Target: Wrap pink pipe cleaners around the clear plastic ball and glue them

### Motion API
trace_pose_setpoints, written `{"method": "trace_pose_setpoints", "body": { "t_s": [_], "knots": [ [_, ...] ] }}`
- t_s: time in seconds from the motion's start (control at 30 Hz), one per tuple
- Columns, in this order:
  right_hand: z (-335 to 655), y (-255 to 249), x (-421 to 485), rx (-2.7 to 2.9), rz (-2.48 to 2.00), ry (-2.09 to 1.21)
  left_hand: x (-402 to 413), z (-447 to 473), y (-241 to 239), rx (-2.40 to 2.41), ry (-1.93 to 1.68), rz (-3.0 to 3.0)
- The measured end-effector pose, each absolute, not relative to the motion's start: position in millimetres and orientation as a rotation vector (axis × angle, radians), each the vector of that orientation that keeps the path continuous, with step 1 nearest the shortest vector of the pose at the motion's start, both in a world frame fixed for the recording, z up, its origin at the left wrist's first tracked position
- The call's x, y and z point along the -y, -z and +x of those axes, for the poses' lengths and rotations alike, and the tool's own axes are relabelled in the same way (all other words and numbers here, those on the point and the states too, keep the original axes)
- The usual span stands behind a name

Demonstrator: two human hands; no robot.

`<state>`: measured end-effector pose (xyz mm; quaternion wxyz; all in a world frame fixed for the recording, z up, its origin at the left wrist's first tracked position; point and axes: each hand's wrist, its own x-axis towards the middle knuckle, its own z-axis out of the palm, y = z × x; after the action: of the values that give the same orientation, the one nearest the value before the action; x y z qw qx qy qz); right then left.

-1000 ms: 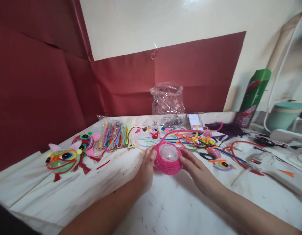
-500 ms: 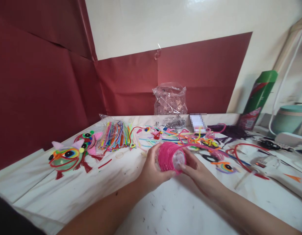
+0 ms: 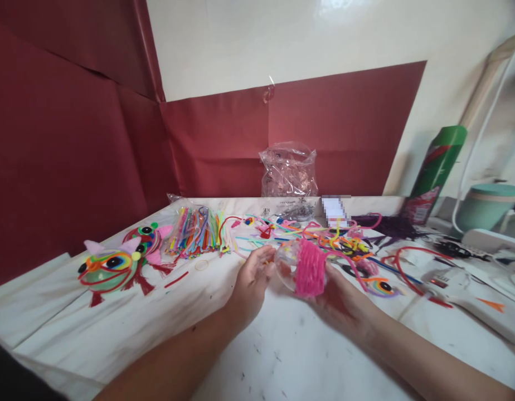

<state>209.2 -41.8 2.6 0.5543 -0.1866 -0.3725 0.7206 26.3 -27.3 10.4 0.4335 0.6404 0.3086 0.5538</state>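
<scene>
A clear plastic ball [image 3: 286,268] is wrapped round its right part with rows of pink pipe cleaner [image 3: 311,270]. My right hand [image 3: 335,289] holds it from the right, its fingers partly hidden behind the ball. A loose pink tail runs from the wrapping over that hand to the right. At the ball's bare left side is my left hand [image 3: 251,281], fingers loosely bent and apart, gripping nothing; whether a fingertip touches the ball I cannot tell. Both hands are above the white marbled table [image 3: 257,351].
Two decorated animal-face balls, the nearer one green [image 3: 109,273], sit at left. Bundled pipe cleaners [image 3: 194,231] lie behind. To the right are an eye piece [image 3: 380,287], a white glue gun [image 3: 470,301], and a green bottle [image 3: 437,172]. A clear bag [image 3: 288,172] stands at the back.
The ball has turned, so its bare clear part now faces left and the pink wrapping shows side-on. My left hand has let go and drawn slightly left; my right hand keeps hold.
</scene>
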Motion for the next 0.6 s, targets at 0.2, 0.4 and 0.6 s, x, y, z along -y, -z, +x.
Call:
{"method": "trace_pose_setpoints", "body": {
  "t_s": [0.2, 0.4, 0.6],
  "knots": [
    [210.2, -3.2, 44.3, 0.892, -0.519, -1.745, 33.3, 26.5, -12.4, -0.838, -1.383, 1.817],
    [211.0, 6.1, 43.6, 0.970, -0.614, -1.775, 35.4, 29.6, -14.6, -0.895, -1.429, 1.983],
    [212.1, 9.5, 42.2, 0.930, -0.563, -1.806, 33.9, 28.1, -14.9, -0.887, -1.423, 1.960]
  ]
}}
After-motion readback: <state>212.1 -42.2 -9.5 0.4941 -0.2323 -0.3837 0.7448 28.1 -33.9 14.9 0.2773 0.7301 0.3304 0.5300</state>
